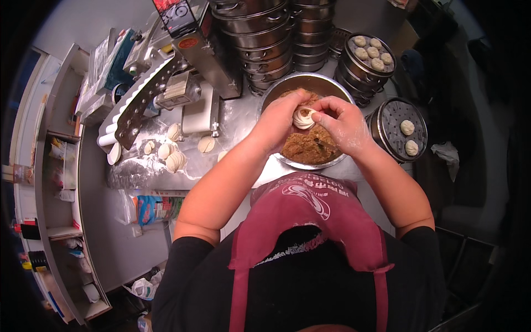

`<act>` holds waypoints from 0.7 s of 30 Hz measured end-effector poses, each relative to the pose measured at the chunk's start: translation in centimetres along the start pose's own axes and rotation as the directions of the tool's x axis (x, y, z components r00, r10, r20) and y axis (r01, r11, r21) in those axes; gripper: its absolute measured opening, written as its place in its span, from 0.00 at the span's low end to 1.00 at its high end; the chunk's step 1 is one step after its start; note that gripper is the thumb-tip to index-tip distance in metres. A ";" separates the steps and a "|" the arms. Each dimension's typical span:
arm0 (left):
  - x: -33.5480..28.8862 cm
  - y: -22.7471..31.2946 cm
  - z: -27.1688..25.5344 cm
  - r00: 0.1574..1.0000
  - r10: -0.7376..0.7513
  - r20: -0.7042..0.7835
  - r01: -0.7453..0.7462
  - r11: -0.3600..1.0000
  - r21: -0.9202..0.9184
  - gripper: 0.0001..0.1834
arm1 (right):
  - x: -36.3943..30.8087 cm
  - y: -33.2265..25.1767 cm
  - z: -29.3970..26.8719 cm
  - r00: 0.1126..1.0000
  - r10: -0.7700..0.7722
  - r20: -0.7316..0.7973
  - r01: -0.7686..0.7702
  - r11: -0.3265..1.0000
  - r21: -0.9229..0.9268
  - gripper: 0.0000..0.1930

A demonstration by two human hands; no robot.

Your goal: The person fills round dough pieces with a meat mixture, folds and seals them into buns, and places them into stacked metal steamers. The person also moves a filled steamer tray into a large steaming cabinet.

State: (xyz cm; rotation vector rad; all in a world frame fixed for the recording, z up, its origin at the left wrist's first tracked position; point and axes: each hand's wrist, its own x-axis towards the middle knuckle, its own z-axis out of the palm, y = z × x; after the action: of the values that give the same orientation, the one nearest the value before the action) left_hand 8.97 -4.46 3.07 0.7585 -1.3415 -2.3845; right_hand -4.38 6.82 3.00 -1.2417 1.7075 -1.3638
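Over a wide steel bowl (266, 97) of brown minced filling (306, 148), a partly pleated bun (303, 118) sits between my two hands. My left hand (283, 117) cups it from the left, fingers curled round its side. The thumb and fingers of my right hand (344, 123) pinch the pleated rim, where some filling shows in the opening. A dark thin tool handle (325, 145) sticks out of the filling below my right hand; the rest of it is hidden.
Left on the floured steel table lie several dough rounds (176, 160) beside a dough roller machine (141, 105). Steamer pots stand stacked (254, 39) behind the bowl. To the right, one steamer tray (387, 124) holds two buns; another (357, 62), farther back, holds several.
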 end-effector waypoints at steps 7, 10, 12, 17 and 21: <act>1.9 -4.4 5.8 0.983 -0.126 -0.131 0.056 0.895 -0.442 0.27 | -2.1 1.4 -3.3 0.893 -0.418 -0.168 0.316 0.846 -0.431 0.08; 2.6 -4.7 6.7 0.972 -0.177 -0.156 0.119 0.939 -0.323 0.29 | -3.1 1.7 -5.0 0.986 -0.103 -0.130 0.087 0.989 -0.120 0.09; 2.9 -4.8 7.5 0.967 -0.151 -0.207 0.106 0.971 -0.215 0.31 | -3.0 1.8 -6.4 0.997 0.052 -0.063 -0.058 0.994 -0.096 0.11; 3.6 -4.3 9.0 0.984 -0.057 -0.170 0.055 0.998 -0.015 0.34 | -2.6 1.9 -8.7 0.951 -0.307 -0.029 0.267 0.867 -0.421 0.10; 4.3 -3.8 9.6 0.974 -0.043 -0.224 0.060 0.996 0.070 0.34 | -2.1 1.6 -9.2 0.968 -0.246 -0.049 0.218 0.922 -0.320 0.09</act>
State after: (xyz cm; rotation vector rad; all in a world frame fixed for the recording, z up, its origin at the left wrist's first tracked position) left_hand -0.16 2.08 2.59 1.0591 -1.3399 -2.2186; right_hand -12.22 12.30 3.82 -1.6268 1.9432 -1.3317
